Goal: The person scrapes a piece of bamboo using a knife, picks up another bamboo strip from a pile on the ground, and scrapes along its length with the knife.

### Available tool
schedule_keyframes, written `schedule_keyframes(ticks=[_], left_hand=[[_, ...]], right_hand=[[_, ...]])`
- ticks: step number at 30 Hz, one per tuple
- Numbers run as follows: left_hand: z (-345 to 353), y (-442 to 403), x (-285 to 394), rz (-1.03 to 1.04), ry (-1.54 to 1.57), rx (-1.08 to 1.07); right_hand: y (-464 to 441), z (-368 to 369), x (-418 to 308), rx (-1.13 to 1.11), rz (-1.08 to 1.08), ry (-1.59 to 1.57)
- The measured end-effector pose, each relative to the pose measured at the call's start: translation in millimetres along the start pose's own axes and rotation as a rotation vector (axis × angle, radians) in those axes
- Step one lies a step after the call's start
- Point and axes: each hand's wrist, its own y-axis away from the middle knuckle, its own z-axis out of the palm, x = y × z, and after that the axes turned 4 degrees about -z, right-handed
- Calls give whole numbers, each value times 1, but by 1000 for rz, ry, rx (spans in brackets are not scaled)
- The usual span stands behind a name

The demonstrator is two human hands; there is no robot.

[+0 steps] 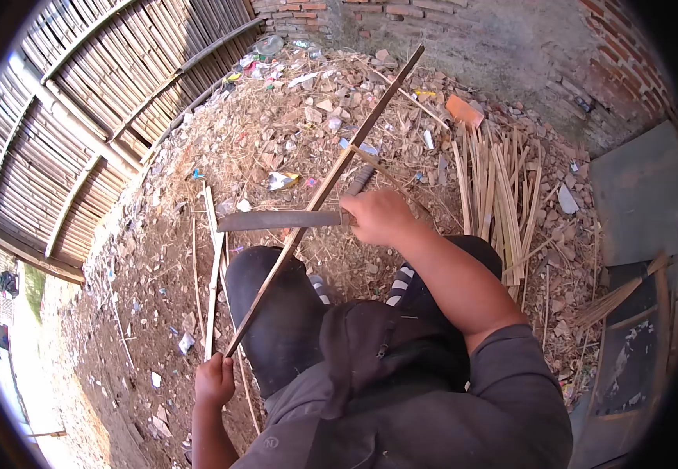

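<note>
My left hand (215, 381) is closed round the lower end of a long dark strip of bamboo (336, 175), which slants up to the right in front of my knees. My right hand (376, 216) grips a machete (280, 221) by its handle. The broad blade points left and crosses the strip near its middle; whether it cuts in cannot be made out. Just above my right hand, a dark rod-like piece (362, 179) stands near the strip, its lower end hidden by the hand.
Split bamboo strips (503, 195) lie in a bundle at the right. Several thin strips (212, 273) lie left of my knees. Rubble and litter cover the ground. A bamboo fence (81, 117) stands left, a brick wall (503, 59) behind, grey panels (637, 191) at right.
</note>
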Motion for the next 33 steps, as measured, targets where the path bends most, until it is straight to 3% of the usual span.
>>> schedule_keyframes(ticks=[2,3,6,9,12,13,16,21,26,29,33], left_hand=[[4,1,-14,11,-11,28],[4,7,-19,13,-17,37],[-9,-3,-4,-34,-32,-8],[-10,-4,0,-36,-17,-33],[-6,-1,-4,-16,2,-38],[-4,-1,-5,-8,17,-29],[-2,-1,-5,-41,-33,-34],[1,0,-6,-18,-27,-9],[1,3,-25,-22,-69,27],[-6,-4,-19,-6,-81,-2],[-7,-4,-14,15,-35,-6]], right_hand=[[-4,9,16,39,16,82],[-8,15,41,181,223,0],[-9,-6,54,75,396,95],[-3,1,53,122,383,-113],[0,3,57,0,403,-664],[-3,12,66,-242,453,-1046],[-4,17,40,122,281,-453],[0,-6,-13,-94,-70,-12],[-11,0,67,188,307,-35],[-4,-3,60,158,353,0],[1,8,59,92,318,-408]])
